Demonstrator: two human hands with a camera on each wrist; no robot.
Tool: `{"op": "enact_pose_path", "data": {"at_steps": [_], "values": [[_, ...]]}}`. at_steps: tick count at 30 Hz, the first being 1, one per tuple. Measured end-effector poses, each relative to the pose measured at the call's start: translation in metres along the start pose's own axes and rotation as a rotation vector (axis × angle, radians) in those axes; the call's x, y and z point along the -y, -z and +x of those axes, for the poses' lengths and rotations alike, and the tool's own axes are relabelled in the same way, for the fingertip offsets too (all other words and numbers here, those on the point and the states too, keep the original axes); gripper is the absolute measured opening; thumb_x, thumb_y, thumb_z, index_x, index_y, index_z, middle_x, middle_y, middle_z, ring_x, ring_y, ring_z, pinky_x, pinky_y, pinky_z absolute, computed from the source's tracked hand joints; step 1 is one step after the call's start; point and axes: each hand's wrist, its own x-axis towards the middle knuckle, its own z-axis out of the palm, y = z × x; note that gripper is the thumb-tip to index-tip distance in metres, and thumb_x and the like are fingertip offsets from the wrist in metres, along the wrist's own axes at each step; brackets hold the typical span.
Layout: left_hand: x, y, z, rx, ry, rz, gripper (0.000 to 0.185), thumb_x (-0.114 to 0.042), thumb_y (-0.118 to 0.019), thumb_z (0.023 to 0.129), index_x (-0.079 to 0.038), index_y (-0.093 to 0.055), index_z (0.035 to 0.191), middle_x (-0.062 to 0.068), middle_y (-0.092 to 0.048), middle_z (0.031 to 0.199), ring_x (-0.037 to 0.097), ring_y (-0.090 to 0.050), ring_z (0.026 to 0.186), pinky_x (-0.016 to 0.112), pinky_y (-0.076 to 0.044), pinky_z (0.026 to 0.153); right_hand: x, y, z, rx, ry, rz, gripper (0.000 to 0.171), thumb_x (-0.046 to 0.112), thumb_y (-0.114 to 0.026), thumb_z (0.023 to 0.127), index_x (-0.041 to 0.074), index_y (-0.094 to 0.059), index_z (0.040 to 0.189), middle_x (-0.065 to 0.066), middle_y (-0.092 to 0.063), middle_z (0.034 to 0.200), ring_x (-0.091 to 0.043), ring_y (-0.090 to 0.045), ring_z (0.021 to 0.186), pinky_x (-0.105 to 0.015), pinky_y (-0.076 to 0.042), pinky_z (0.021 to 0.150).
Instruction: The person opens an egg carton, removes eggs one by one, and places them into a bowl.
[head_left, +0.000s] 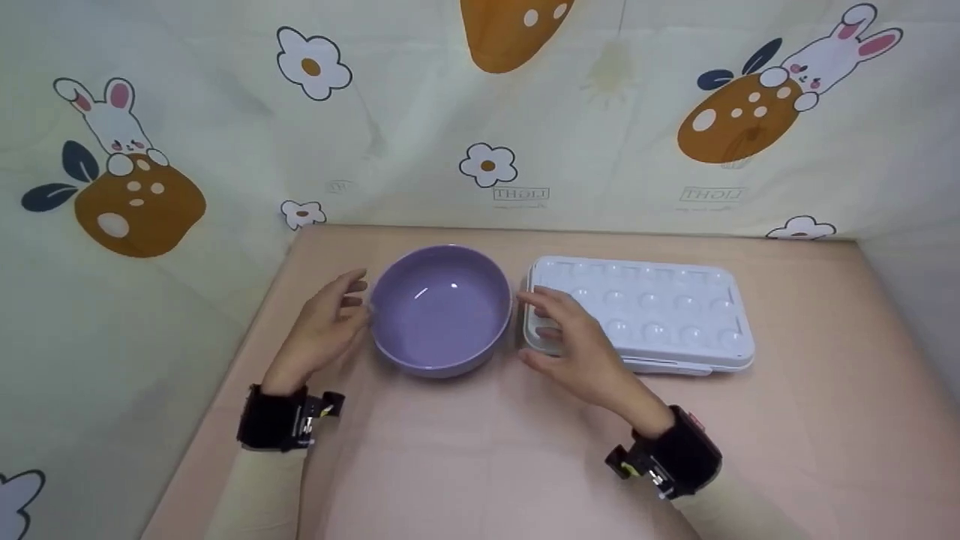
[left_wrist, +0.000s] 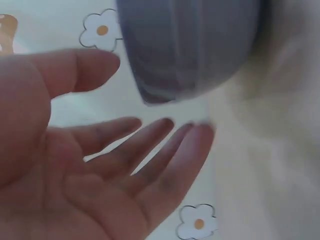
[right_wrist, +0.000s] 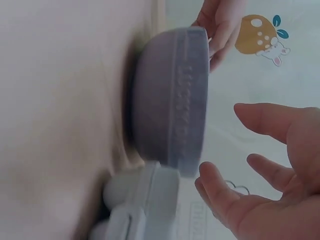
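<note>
Head view: bowl [head_left: 441, 309] sits on surface [head_left: 480, 450], egg tray [head_left: 660, 311] just right of bowl. My left hand [head_left: 321, 330] at bowl's left rim, my right hand [head_left: 581, 341] at bowl's right, over tray's near corner. Both grips released, fingers relaxed, holding nothing.

Left wrist view: palm [left_wrist: 75, 175] open, bowl [left_wrist: 190, 45] just beyond fingertips.

Right wrist view: fingers [right_wrist: 225, 200] spread beside bowl [right_wrist: 172, 95].

Best, I judge: close both palms evenly on bowl's sides, keep level, avoid nudging tray.

Pink table [head_left: 465, 450]: bowl [head_left: 441, 309], tray [head_left: 652, 311]
</note>
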Motion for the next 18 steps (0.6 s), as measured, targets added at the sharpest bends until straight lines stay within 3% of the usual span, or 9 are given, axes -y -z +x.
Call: {"op": "enact_pose_path", "data": {"at_steps": [5,9,13,18], "values": [[-0.036,-0.012,-0.003,-0.168,-0.175,0.13,0.053,-0.014,-0.065,0.092,-0.01,-0.048,0.142,0.012,-0.054,0.134,0.03,-0.05,0.123,0.046,-0.044,0.102,-0.003,0.03,-0.011,-0.05,0.052,-0.103,0.074,0.002,-0.081,0.077,0.014,-0.049,0.143,-0.011,-0.041,0.147,-0.029,-0.047,0.131,-0.035,-0.052,0.094],[-0.07,-0.037,-0.005,-0.229,-0.32,0.24,0.053,-0.015,-0.072,0.086,-0.016,-0.056,0.136,0.004,-0.057,0.13,0.022,-0.05,0.121,0.042,-0.04,0.104,-0.009,0.055,-0.022,-0.063,0.093,-0.287,0.078,0.01,-0.082,0.078,0.019,-0.045,0.146,-0.007,-0.041,0.15,-0.025,-0.042,0.135,-0.042,-0.048,0.099],[-0.1,-0.07,-0.006,-0.199,-0.46,0.336,0.054,-0.017,-0.076,0.082,-0.018,-0.059,0.133,0.0,-0.057,0.129,0.017,-0.048,0.12,0.036,-0.04,0.104,-0.018,0.076,-0.034,-0.061,0.108,-0.439,0.081,0.016,-0.082,0.077,0.022,-0.043,0.148,-0.006,-0.039,0.151,-0.027,-0.04,0.137,-0.048,-0.041,0.104],[-0.126,-0.116,-0.004,-0.067,-0.558,0.391,0.054,-0.018,-0.077,0.081,-0.018,-0.059,0.132,0.001,-0.056,0.132,0.016,-0.047,0.121,0.03,-0.043,0.101,-0.035,0.097,-0.049,-0.062,0.128,-0.572,0.083,0.017,-0.084,0.075,0.021,-0.044,0.147,-0.012,-0.039,0.152,-0.033,-0.04,0.136,-0.054,-0.039,0.103]]}}
